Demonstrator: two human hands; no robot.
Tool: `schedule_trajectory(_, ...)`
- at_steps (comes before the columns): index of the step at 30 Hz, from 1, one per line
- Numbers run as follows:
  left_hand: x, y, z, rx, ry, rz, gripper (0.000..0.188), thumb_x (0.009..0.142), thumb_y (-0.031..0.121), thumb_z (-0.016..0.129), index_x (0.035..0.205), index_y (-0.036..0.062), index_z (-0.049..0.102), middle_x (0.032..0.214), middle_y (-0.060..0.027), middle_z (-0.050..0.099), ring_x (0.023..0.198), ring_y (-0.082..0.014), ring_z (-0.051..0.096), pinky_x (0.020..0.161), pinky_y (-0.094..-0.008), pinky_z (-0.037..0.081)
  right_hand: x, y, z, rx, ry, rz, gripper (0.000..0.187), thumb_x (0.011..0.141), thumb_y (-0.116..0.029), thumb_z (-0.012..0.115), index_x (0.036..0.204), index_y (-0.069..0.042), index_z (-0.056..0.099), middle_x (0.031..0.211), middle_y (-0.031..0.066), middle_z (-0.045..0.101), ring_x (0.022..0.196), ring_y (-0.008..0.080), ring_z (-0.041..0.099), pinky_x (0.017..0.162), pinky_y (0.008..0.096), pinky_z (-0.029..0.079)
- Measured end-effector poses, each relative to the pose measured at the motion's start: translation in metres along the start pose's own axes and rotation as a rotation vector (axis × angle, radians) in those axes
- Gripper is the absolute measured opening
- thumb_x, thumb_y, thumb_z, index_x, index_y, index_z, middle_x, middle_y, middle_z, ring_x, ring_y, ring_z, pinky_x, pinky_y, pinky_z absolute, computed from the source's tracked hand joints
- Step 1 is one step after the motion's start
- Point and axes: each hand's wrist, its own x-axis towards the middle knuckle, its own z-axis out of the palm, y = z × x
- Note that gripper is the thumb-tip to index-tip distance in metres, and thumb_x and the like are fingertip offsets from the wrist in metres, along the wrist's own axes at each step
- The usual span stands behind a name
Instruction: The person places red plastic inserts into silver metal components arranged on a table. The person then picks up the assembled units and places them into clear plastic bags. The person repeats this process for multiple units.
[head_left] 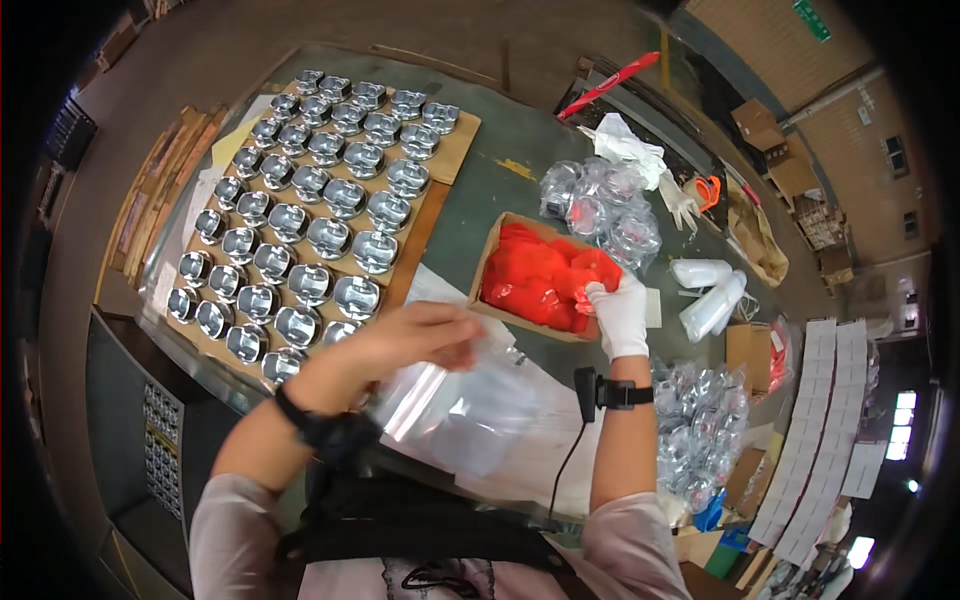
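Observation:
My bare left hand hovers over a stack of clear plastic bags on the table. It is smeared by motion, so whether its fingers hold anything does not show. My right hand, in a white glove, is at the right edge of an open cardboard box. Its fingers are closed on a bit of the red, thin, glossy plastic pieces that fill the box; their exact kind I cannot make out. Left of my hands, rows of shiny metal pistons stand on cardboard sheets.
Bagged pistons lie in one heap beyond the box and another by my right forearm. Rolls of clear plastic, white gloves, an orange tape dispenser and a long red strip are to the right.

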Motion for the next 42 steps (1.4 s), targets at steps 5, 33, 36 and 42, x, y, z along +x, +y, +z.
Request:
schedule_trajectory(5,0.097,-0.038,0.055,-0.749,-0.084,0.006,0.045,0.097,0.044,0.053,0.133,0.017,0.05,0.12,-0.0044,0.06,0.114,-0.022,0.056,0.095,-0.0447,0.047,-0.056,-0.035,0.004,0.731,-0.11,0.239,0.028,0.086,0.006,0.059,0.114,0.001,0.058,0.096,0.0069,0.065,0.082,0.0151,0.065,0.062,0.0306,0.059)
schedule_trajectory(33,0.101,-0.016,0.049,-0.106,-0.061,0.332,0.02,0.095,0.016,0.06,0.11,0.0044,0.063,0.089,-0.0076,0.066,0.079,-0.0124,0.061,0.065,-0.0275,0.051,-0.076,-0.018,0.029,1.072,-0.254,0.327,0.033,0.097,-0.015,0.048,0.127,-0.002,0.049,0.12,0.0123,0.056,0.108,0.022,0.056,0.09,0.0359,0.047)
schedule_trajectory(36,0.032,-0.028,0.018,0.437,-0.259,0.35,0.02,0.094,0.018,0.062,0.108,0.0052,0.067,0.086,-0.0058,0.067,0.077,-0.0106,0.06,0.068,-0.0263,0.049,-0.124,-0.032,0.033,0.782,-0.538,0.359,0.022,0.095,-0.018,0.053,0.104,0.0,0.063,0.096,0.0068,0.064,0.083,0.0153,0.062,0.073,0.0294,0.05)
schedule_trajectory(42,-0.113,-0.088,-0.049,0.054,-0.026,-0.024,0.025,0.092,0.018,0.065,0.11,0.0003,0.063,0.094,-0.0112,0.068,0.08,-0.0158,0.065,0.067,-0.0285,0.052,-0.166,-0.066,0.101,0.221,-0.491,0.286,0.021,0.09,-0.018,0.06,0.09,0.002,0.066,0.067,0.0025,0.059,0.057,0.0126,0.055,0.055,0.029,0.046)
